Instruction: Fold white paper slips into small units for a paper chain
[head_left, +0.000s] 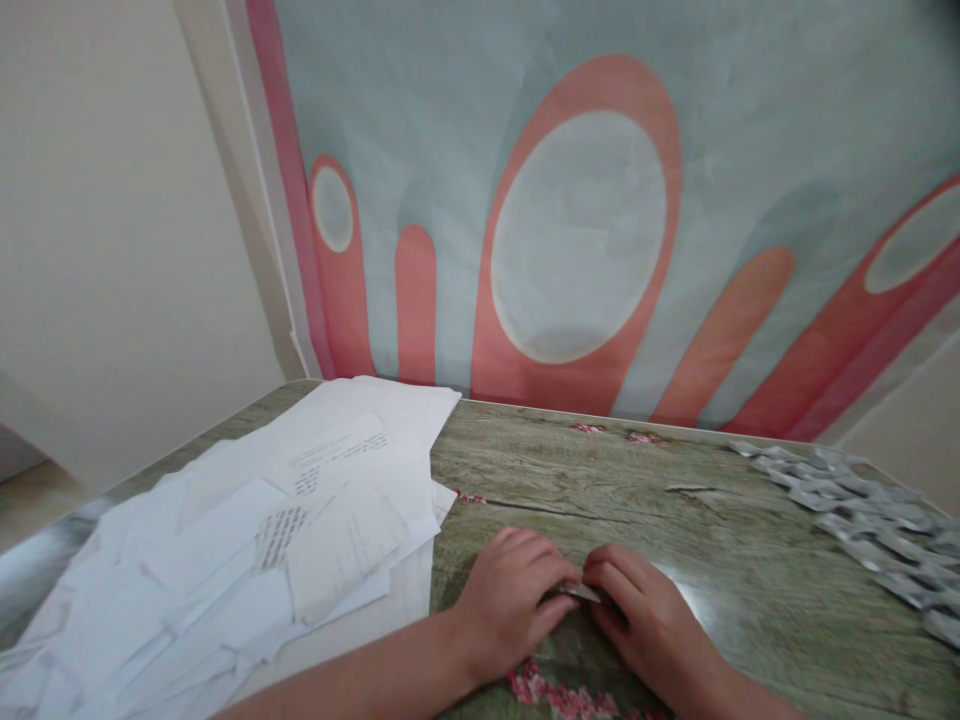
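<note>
Close together over the front middle of the table, both hands grip one small, pale folded piece of paper [580,592]. My left hand [517,590] is closed, with thumb and fingers pinching the paper's left end. The other end sits in the curled fingers of my right hand [646,610]. Most of the piece is hidden by the fingers, so its full shape does not show. Left of my left hand lies a loose heap of white paper sheets and cut pieces [225,560], some printed with text.
The table [547,460] has a wood-grain top with pink flower prints. Along its right side lie several rows of linked, folded greyish-white pieces [862,520]. A wall covering [720,170] with coral shapes rises behind the back edge; a pale wall [112,200] stands at left.
</note>
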